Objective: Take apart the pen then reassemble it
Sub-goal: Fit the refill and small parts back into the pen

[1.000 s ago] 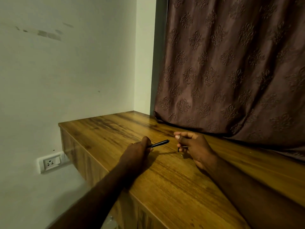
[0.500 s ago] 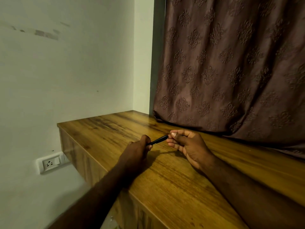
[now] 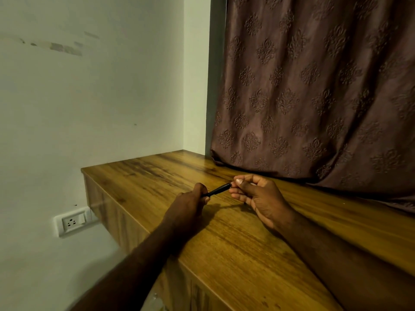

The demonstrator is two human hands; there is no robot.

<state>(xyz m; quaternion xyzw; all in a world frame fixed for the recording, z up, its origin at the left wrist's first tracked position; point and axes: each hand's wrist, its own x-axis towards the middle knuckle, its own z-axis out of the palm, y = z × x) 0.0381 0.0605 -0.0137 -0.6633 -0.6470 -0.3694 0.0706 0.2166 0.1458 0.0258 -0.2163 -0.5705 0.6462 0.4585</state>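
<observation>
1. Over the wooden counter (image 3: 235,250), the left hand (image 3: 187,204) is gripping the black pen (image 3: 217,190) in a closed fist.
2. Having closed the gap, the right hand (image 3: 260,198) is now pinching the pen's tip, probably seating or unscrewing a part.
3. Behind, a curtain (image 3: 314,97) is hanging clear; nothing is obstructing.

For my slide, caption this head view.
Left hand grips a black pen while right hand pinches its tip.

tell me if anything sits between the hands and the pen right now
Nothing visible does. The left hand is closed around one end of the black pen, and the right hand has its fingertips at the other end. The pen is held above the wooden table, with no other object near it.
</observation>
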